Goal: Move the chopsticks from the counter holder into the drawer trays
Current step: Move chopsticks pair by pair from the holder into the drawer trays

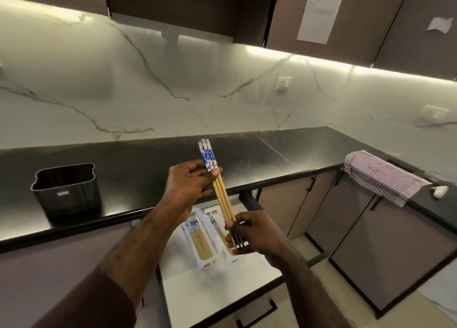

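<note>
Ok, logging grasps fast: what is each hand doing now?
Left hand: grips the chopsticks near their patterned tops.
Right hand: pinches their lower tips.

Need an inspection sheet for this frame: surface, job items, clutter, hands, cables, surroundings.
Surface: black counter, glossy; open drawer below it.
Job items: bundle of chopsticks held over the drawer, blue-patterned ends up; black holder on the counter at left, no chopsticks seen in it; two white trays in the drawer already hold chopsticks.
Clutter: checked cloth draped over the counter edge at right.
Hands: left hand grips the bundle near the top; right hand pinches the lower tips.
Cables: nothing seen.
Surroundings: marble backsplash with two sockets, wall cabinets above, paper sheet on one.
</note>
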Motion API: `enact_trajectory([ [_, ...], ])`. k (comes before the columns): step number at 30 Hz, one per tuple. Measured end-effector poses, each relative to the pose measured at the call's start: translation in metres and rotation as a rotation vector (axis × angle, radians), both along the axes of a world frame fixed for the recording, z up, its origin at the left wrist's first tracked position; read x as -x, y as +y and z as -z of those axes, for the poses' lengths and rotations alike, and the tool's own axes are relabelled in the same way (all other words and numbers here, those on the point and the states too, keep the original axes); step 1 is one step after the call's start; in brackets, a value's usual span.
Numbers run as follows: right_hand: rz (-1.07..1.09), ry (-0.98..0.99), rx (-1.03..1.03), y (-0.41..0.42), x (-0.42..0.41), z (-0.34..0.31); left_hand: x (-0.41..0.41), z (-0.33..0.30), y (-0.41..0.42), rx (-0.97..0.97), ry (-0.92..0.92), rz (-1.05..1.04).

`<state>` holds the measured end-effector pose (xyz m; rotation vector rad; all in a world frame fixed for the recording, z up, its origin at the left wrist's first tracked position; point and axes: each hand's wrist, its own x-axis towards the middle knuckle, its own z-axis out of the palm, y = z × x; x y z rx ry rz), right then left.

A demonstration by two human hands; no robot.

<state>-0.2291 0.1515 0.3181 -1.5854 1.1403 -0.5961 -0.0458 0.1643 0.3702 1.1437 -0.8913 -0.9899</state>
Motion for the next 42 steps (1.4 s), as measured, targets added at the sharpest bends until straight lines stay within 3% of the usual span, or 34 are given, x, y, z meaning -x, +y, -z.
enact_trajectory([
  [10, 0.027, 0.055, -0.029, -0.079, 0.046, 0.045, 0.053, 0.049, -0.083, -0.057, -0.048, -0.013],
  [26, 0.002, 0.377, -0.584, -0.217, 0.051, 0.183, 0.057, 0.233, -0.227, -0.543, -0.017, 0.047],
  [33, -0.05, 0.495, -0.674, -0.247, 0.04, 0.219, 0.048, 0.295, -0.249, -0.68, -0.053, 0.018],
  [38, -0.02, 0.558, -0.649, -0.275, 0.016, 0.244, 0.044, 0.32, -0.267, -0.715, -0.211, 0.006],
  [42, 0.015, 0.608, -0.616, -0.291, 0.0, 0.267, 0.049, 0.337, -0.278, -0.699, -0.566, 0.068],
])
